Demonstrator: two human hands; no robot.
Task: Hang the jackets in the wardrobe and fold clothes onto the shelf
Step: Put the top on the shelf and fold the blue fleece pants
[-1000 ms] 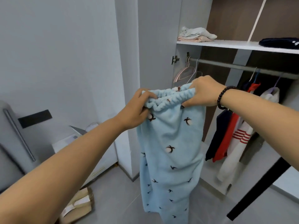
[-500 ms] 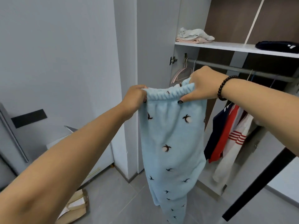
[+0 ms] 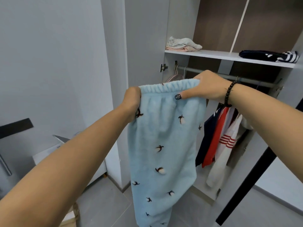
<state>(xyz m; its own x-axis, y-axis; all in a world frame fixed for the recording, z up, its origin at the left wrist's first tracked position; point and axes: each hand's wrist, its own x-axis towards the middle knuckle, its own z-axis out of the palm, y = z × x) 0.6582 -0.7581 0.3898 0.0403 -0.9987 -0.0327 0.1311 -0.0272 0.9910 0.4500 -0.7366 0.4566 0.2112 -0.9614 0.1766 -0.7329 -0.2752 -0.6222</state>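
Since a second ago the left hand [image 3: 132,100] and right hand [image 3: 207,86] are drawing apart, each gripping an end of the waistband, now pulled flat instead of bunched. Blue fleece trousers [image 3: 164,145] are hanging straight before the wardrobe, below the shelf [image 3: 213,54]. Judgement: squared up, ready for folding.

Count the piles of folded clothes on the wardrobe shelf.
2: a pale white-and-pink pile at the shelf's left end, a dark navy pile at its right. More may lie beyond the frame.
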